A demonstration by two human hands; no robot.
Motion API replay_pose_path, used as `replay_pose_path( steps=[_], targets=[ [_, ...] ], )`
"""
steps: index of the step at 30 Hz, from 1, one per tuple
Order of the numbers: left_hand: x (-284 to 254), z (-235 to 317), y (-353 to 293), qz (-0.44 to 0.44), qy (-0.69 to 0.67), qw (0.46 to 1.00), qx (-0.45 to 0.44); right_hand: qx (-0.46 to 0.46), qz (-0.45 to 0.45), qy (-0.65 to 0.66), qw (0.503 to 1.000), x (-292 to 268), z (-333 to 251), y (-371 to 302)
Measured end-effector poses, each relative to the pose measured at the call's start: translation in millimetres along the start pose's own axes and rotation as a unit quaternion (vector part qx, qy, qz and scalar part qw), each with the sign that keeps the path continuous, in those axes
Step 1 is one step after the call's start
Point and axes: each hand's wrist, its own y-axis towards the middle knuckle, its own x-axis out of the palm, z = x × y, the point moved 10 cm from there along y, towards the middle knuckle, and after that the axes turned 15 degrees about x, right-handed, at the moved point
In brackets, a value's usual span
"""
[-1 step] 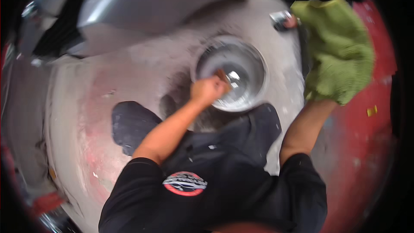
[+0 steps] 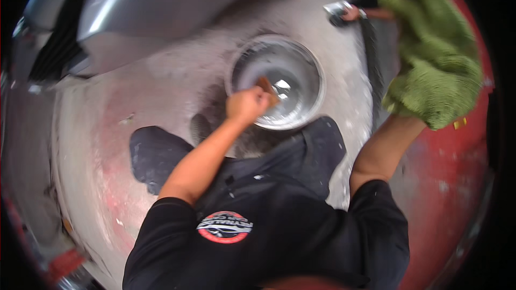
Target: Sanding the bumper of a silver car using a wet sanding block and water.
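My left hand (image 2: 247, 105) is closed around a small flat brown piece (image 2: 267, 91), perhaps a sanding sponge or abrasive pad. It is held over the near left side of a round grey bucket (image 2: 321, 78). Water (image 2: 285, 96) inside the bucket reflects bright light. A green towel (image 2: 435, 56) covers my right hand completely, from the wrist up, so its fingers are hidden. That towel is raised to the right of the bucket, and only my bare forearm (image 2: 384, 147) comes out below it.
A silver-grey curved car body panel (image 2: 161, 11) fills the upper left. Beyond the bucket, another person's hand (image 2: 352, 13) holds a small dark and silvery object (image 2: 337, 12). My knees flank the bucket's near side. The floor (image 2: 107, 156) is stained and dusty, with red (image 2: 457, 182) on the right.
The view has shifted slightly, moving the bucket up and left in the picture. My right arm and the towel have moved a little right, away from the bucket. My left hand keeps its grip.
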Motion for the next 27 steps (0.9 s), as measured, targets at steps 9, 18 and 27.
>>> replay_pose_path(
  steps=[9,18,27],
  targets=[
    [2,-11,-6,-0.033,-0.001,0.999,-0.017,-0.024,-0.020,-0.100,0.995,177,-53,-136],
    [-4,-12,-6,-0.025,0.005,0.999,-0.025,0.031,-0.117,-0.540,0.833,264,91,-168],
    [6,-17,-9,-0.038,0.025,0.999,-0.012,0.140,0.055,-0.578,0.802,241,128,-106]
  ],
)
